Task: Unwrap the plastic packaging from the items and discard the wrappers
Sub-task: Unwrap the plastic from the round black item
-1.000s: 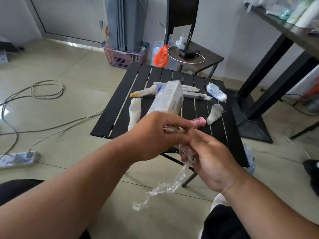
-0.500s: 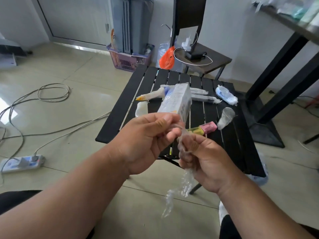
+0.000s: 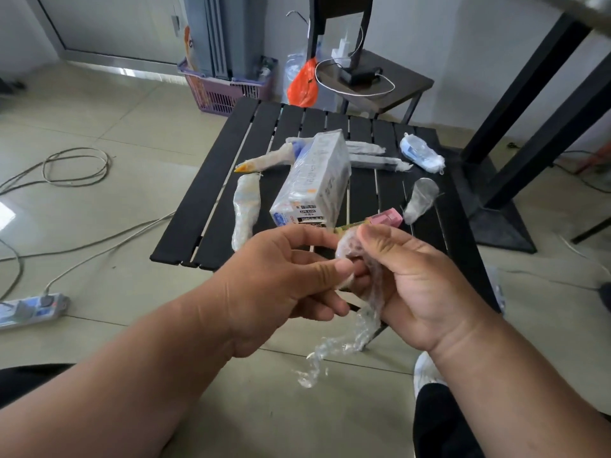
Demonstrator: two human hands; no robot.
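Both hands meet at the centre of the frame, in front of the near edge of the black slatted tabletop (image 3: pixel 211 180). Curled around a small item, the right hand (image 3: pixel 426 285) has its thumb pressed on the clear plastic wrapper (image 3: pixel 372 292) bunched at its fingers; only a yellow-green and pink end of the item (image 3: pixel 380 221) shows above the hand, so what it is cannot be told. Opposite it, the left hand (image 3: pixel 281 285) pinches the same wrap between thumb and fingers, and a twisted tail of film hangs down from the grip toward the floor. The step in hand looks like peeling the wrap off this one item, partly done. The next move probably calls for the left hand to draw the film away while the right holds the item firm, then for the loose wrapper to be discarded. Much of the task seems left: on the tabletop a large wrapped box (image 3: pixel 314 180) stands just beyond the hands, with several wrapped long items (image 3: pixel 246 209) and smaller wrapped bundles (image 3: pixel 421 155) spread around it.
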